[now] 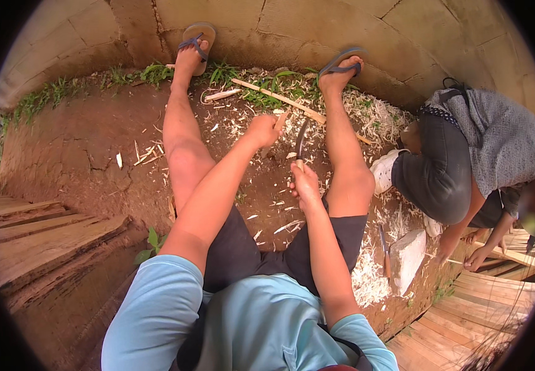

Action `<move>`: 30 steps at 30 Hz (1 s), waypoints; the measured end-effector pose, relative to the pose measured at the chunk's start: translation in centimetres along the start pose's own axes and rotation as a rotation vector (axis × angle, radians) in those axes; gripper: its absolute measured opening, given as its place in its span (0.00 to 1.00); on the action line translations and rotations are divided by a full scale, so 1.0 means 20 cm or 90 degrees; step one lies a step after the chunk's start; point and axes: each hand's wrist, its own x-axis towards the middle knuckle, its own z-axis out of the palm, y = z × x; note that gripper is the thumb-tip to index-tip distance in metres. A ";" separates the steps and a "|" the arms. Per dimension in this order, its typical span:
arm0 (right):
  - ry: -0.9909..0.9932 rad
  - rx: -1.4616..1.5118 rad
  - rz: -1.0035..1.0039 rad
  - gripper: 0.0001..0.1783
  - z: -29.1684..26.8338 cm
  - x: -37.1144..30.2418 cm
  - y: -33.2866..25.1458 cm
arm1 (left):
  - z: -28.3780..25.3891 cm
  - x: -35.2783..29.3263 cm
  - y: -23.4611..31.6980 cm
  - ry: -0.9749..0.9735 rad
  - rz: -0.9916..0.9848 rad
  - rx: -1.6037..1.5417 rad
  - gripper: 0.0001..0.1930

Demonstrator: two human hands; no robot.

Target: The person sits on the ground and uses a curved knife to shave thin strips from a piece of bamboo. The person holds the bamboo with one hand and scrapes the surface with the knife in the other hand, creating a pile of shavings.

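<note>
My left hand point(260, 132) is closed around a short, flat piece of wood point(281, 120), whose end sticks out past the fingers. In my right hand point(306, 184) is the handle of a knife with a dark, curved blade point(302, 137). The blade points away from me, just right of the wood and apart from it. Both hands are above the dirt between my spread legs. Beyond them a long thin strip of wood point(273, 94) lies across the ground among pale shavings point(369, 117).
A block wall point(304, 25) stands at my feet. To the right a person point(459, 154) crouches close by, and another person's hands point(477, 256) reach toward wooden slats point(484, 303). A pale block point(407, 260) and a brown-handled tool point(385, 253) lie beside my right thigh. Planks point(45, 235) are at left.
</note>
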 end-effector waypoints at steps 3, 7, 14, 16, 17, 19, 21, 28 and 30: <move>0.005 -0.139 -0.092 0.11 0.02 0.08 0.07 | -0.02 -0.01 -0.02 -0.015 -0.017 0.055 0.12; -0.031 -0.181 -0.059 0.13 0.06 0.11 0.11 | -0.10 -0.01 -0.06 -0.030 -0.056 0.200 0.16; 0.040 -0.338 -0.165 0.17 0.11 0.11 0.19 | -0.18 -0.04 -0.03 -0.040 -0.134 0.173 0.20; -0.092 -0.498 -0.115 0.19 0.10 0.16 0.27 | -0.18 -0.03 -0.03 -0.014 -0.142 0.205 0.21; -0.190 -0.570 -0.062 0.19 0.09 0.17 0.27 | -0.18 -0.03 -0.04 -0.012 -0.149 0.193 0.21; -0.141 -0.458 -0.085 0.19 0.07 0.13 0.16 | -0.19 -0.04 -0.05 -0.011 -0.172 0.172 0.22; -0.035 -0.248 -0.216 0.15 0.06 0.03 0.00 | -0.19 -0.04 -0.04 -0.006 -0.177 0.169 0.22; 0.211 0.029 -0.488 0.16 0.20 0.00 0.09 | -0.19 -0.03 -0.02 -0.023 -0.195 0.192 0.18; -0.069 -0.210 -0.033 0.21 0.21 -0.02 0.31 | -0.22 -0.05 -0.01 -0.037 -0.208 0.198 0.17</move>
